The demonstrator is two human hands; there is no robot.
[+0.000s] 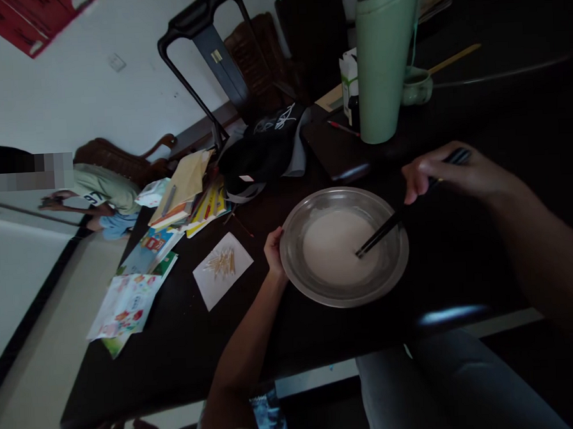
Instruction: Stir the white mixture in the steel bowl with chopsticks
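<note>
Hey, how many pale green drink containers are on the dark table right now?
2. A tall pale green flask stands beyond the round metal bowl; a small pale green mug sits just behind the flask, to its right. Others may hide behind the flask.

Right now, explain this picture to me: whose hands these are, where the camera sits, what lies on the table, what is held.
One camera sits on a person's head, looking down at their own bare hands; no machine is involved. The left hand holds the rim of a round shallow metal bowl containing pale milky liquid. The right hand holds thin dark chopsticks, tips in the liquid. On the dark table are also a tall pale-green flask, a black bag, colourful booklets and a white paper sheet. Another person is at far left.
</note>
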